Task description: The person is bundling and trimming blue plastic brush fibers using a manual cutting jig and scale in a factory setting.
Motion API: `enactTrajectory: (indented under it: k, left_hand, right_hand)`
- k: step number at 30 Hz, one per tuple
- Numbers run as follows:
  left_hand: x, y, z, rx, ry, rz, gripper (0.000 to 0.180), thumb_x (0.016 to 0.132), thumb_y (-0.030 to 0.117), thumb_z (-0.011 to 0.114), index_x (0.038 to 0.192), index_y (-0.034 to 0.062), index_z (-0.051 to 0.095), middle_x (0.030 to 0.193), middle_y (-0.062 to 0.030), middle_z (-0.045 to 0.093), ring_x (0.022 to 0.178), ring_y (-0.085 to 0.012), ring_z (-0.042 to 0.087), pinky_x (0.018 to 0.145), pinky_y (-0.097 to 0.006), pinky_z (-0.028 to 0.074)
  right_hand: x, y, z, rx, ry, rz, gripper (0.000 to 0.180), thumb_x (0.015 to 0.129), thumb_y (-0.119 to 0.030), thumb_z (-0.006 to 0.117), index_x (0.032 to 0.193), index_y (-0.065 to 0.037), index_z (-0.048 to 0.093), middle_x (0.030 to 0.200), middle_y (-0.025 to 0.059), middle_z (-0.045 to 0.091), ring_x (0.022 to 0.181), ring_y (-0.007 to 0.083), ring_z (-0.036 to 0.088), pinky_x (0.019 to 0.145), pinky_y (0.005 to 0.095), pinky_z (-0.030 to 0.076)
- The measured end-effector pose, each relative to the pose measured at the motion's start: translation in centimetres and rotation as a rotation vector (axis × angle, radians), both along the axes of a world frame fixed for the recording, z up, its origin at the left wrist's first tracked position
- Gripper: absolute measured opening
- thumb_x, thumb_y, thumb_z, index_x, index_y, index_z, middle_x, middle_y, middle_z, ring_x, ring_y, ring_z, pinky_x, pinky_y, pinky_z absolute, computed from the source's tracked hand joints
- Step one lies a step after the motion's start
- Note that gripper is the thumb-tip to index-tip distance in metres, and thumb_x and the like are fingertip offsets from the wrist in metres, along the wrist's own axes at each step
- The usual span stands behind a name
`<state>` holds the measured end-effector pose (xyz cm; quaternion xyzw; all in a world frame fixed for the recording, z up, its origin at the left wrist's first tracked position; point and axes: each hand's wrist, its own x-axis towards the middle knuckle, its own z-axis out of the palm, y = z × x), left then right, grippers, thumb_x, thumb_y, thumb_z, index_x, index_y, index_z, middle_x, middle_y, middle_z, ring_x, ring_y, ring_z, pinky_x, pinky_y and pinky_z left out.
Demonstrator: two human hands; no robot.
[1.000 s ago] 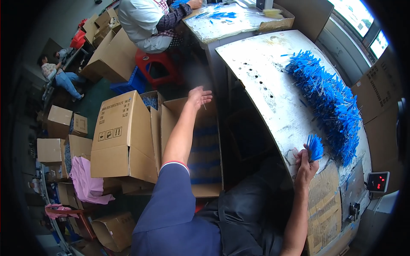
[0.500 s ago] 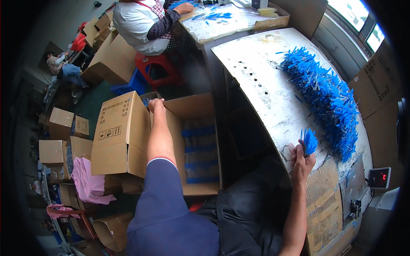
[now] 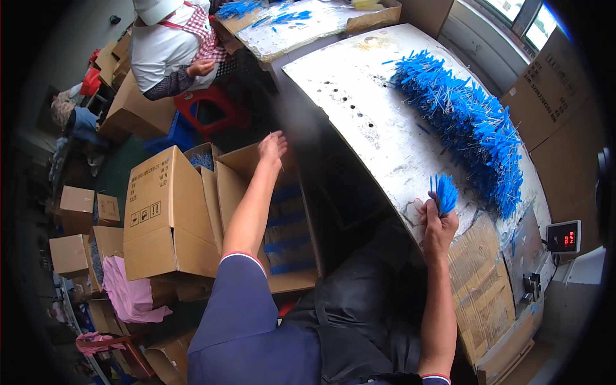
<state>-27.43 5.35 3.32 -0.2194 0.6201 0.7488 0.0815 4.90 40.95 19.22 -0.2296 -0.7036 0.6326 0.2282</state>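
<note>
My right hand [image 3: 438, 221] grips a small bundle of blue plastic pieces [image 3: 444, 192] upright on the white worktable [image 3: 372, 109]. A long heap of the same blue pieces [image 3: 468, 122] lies along the table's far side. My left hand [image 3: 273, 149] is stretched out over the far flap of an open cardboard box [image 3: 282, 212] on the floor, fingers loosely curled around what looks like a thin pale stick. Rows of blue pieces fill the box.
A second cardboard box [image 3: 168, 215] stands left of the open one, with more boxes [image 3: 77, 231] and pink cloth [image 3: 131, 295] around. A person in a white shirt [image 3: 170, 48] sits on a red stool [image 3: 215, 106]. A small scale with a red display [image 3: 563, 236] sits at right.
My left hand has swung from the left box's edge to the right, over the open box's far flap. My right hand stays on the table holding the blue bundle.
</note>
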Motion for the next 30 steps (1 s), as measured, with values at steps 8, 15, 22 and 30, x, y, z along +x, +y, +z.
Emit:
enactTrajectory:
  k: [8, 15, 22, 30]
  left_hand:
    - [2.8, -6.9, -2.5, 0.028, -0.042, 0.267, 0.033, 0.105, 0.013, 0.05, 0.134, 0.0002, 0.061, 0.127, -0.0126, 0.06, 0.109, -0.0305, 0.059, 0.101, -0.049, 0.054]
    - [2.0, -8.1, -1.5, -0.053, -0.084, 0.159, 0.027, 0.104, 0.021, 0.056, 0.127, 0.0162, 0.069, 0.081, 0.0039, 0.061, 0.072, -0.0108, 0.054, 0.088, -0.039, 0.053]
    - [3.6, -11.4, -1.1, -0.098, -0.056, 0.189, 0.026, 0.103, 0.023, 0.058, 0.125, 0.0124, 0.069, 0.094, -0.0004, 0.066, 0.08, -0.0144, 0.061, 0.081, -0.037, 0.056]
    - [7.9, -7.8, 0.9, -0.09, -0.03, 0.221, 0.017, 0.098, 0.013, 0.06, 0.112, 0.0083, 0.068, 0.088, -0.0028, 0.065, 0.07, -0.0152, 0.063, 0.062, -0.033, 0.058]
  right_hand:
    - [-0.1, 0.5, -1.0, 0.111, 0.048, 0.014, 0.008, 0.093, -0.007, 0.061, 0.086, -0.003, 0.06, 0.068, -0.0005, 0.057, 0.064, 0.0073, 0.056, 0.064, 0.0283, 0.053]
    - [1.9, 4.0, 0.6, -0.619, 0.335, -0.06, 0.022, 0.094, -0.01, 0.069, 0.111, 0.0, 0.06, 0.088, 0.0094, 0.068, 0.066, 0.0144, 0.064, 0.054, 0.0284, 0.051]
    - [1.3, 4.1, 1.2, -0.681, 0.352, 0.04, 0.021, 0.094, -0.009, 0.068, 0.11, 0.001, 0.06, 0.088, 0.0118, 0.069, 0.067, 0.0167, 0.065, 0.055, 0.0307, 0.053]
    - [2.3, 4.2, 1.0, -0.601, 0.358, 0.019, 0.014, 0.096, -0.005, 0.065, 0.109, -0.003, 0.06, 0.089, 0.011, 0.066, 0.068, 0.0169, 0.063, 0.054, 0.0292, 0.05]
